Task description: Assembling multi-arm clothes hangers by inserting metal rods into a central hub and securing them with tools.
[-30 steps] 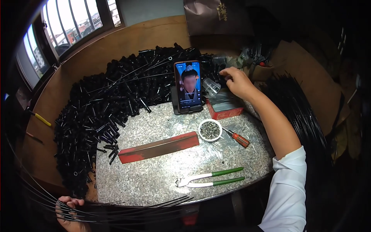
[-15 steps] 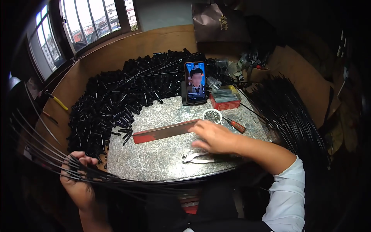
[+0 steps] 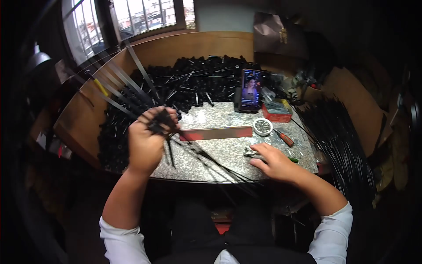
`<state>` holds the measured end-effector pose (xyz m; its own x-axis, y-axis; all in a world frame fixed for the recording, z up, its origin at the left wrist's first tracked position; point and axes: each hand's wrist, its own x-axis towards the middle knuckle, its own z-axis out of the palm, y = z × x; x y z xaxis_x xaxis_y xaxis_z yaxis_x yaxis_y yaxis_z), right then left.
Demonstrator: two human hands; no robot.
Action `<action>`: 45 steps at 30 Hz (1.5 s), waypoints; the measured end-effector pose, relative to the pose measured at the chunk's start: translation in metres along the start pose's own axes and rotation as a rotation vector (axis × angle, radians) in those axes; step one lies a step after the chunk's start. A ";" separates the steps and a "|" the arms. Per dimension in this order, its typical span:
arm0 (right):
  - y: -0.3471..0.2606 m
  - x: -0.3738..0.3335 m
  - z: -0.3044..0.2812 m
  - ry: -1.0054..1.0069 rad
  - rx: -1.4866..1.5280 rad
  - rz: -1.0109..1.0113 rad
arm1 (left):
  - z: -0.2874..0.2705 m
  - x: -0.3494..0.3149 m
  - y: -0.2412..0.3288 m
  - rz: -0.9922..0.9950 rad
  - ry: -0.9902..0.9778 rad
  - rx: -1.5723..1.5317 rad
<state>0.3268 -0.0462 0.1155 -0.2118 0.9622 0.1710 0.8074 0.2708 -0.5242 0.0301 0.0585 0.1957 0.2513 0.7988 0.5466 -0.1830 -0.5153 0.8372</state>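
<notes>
My left hand (image 3: pixel 147 141) is closed around a bundle of long, thin black rods (image 3: pixel 200 152), raised over the left part of the speckled tabletop. The rods fan out toward the window and run down past the table's front edge; motion blurs them. My right hand (image 3: pixel 274 163) lies palm down over a pair of pliers (image 3: pixel 249 152), its thumb and fingers apart. The pliers' metal head shows past my fingertips, and the hand hides most of the handles. A long reddish-brown bar (image 3: pixel 217 133) lies between my hands, farther back on the table.
Behind is a heap of black tubular parts (image 3: pixel 193 70). A phone (image 3: pixel 250 90) stands before it. Nearby are a red box of thin pieces (image 3: pixel 277 115), a white bowl of small metal parts (image 3: pixel 263 126) and a screwdriver (image 3: pixel 284 138). More black rods (image 3: pixel 343 141) lie at right.
My left hand has moved right and up with the rods, swinging them over the table. My right hand has left the bar's end and come down over the pliers. The view has shifted left.
</notes>
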 end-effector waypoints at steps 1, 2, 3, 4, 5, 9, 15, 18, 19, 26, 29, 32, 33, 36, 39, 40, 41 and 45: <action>-0.017 0.005 -0.008 -0.064 0.269 0.089 | 0.008 0.002 0.001 -0.026 -0.007 0.006; -0.030 0.012 -0.012 -0.160 0.513 0.074 | 0.009 0.004 -0.004 0.007 -0.014 0.072; -0.051 0.013 -0.015 -0.234 0.632 0.053 | 0.013 0.004 -0.003 -0.005 -0.015 0.122; -0.069 0.016 -0.013 -0.308 0.752 0.032 | 0.018 0.004 -0.005 -0.018 0.012 0.038; -0.081 0.017 -0.007 -0.425 0.766 -0.027 | 0.021 0.005 -0.007 -0.026 0.033 -0.052; -0.122 0.003 0.001 -0.497 1.025 0.088 | 0.019 0.011 -0.009 0.002 -0.009 0.181; -0.119 -0.004 -0.008 -0.399 1.187 0.268 | 0.010 0.020 -0.006 -0.265 -0.174 0.020; -0.114 0.000 -0.005 -0.324 1.240 0.226 | 0.013 0.051 -0.016 -0.183 -0.311 0.035; -0.112 0.003 -0.002 -0.312 1.241 0.233 | 0.012 0.067 -0.025 -0.102 -0.346 0.039; -0.077 0.002 0.074 -0.189 0.984 0.224 | 0.032 0.077 -0.072 0.229 -0.257 0.045; -0.044 -0.016 0.127 -0.189 0.832 0.252 | 0.035 0.032 -0.090 0.051 -0.474 0.257; -0.014 -0.035 0.174 -0.154 0.717 0.206 | 0.038 -0.014 -0.109 0.288 -0.545 0.283; -0.005 -0.039 0.187 -0.143 0.665 0.178 | 0.035 -0.025 -0.111 0.314 -0.608 0.351; 0.011 -0.037 0.212 -0.110 0.562 0.154 | 0.028 -0.046 -0.098 0.279 -0.835 0.510; 0.031 -0.028 0.228 -0.235 0.500 0.221 | 0.016 -0.058 -0.093 0.229 -1.017 0.727; 0.038 -0.025 0.235 -0.280 0.460 0.252 | 0.013 -0.062 -0.098 0.240 -1.059 0.757; 0.034 -0.017 0.230 -0.347 0.469 0.279 | 0.010 -0.065 -0.096 0.211 -1.063 0.783; 0.077 -0.013 0.275 -0.133 0.287 0.093 | 0.026 -0.080 -0.105 0.254 -1.057 0.962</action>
<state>0.2405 -0.0307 -0.1563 -0.2294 0.9733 0.0108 0.6429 0.1598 -0.7491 0.0536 0.0408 0.0644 0.9574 0.2775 0.0799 0.2610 -0.9499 0.1720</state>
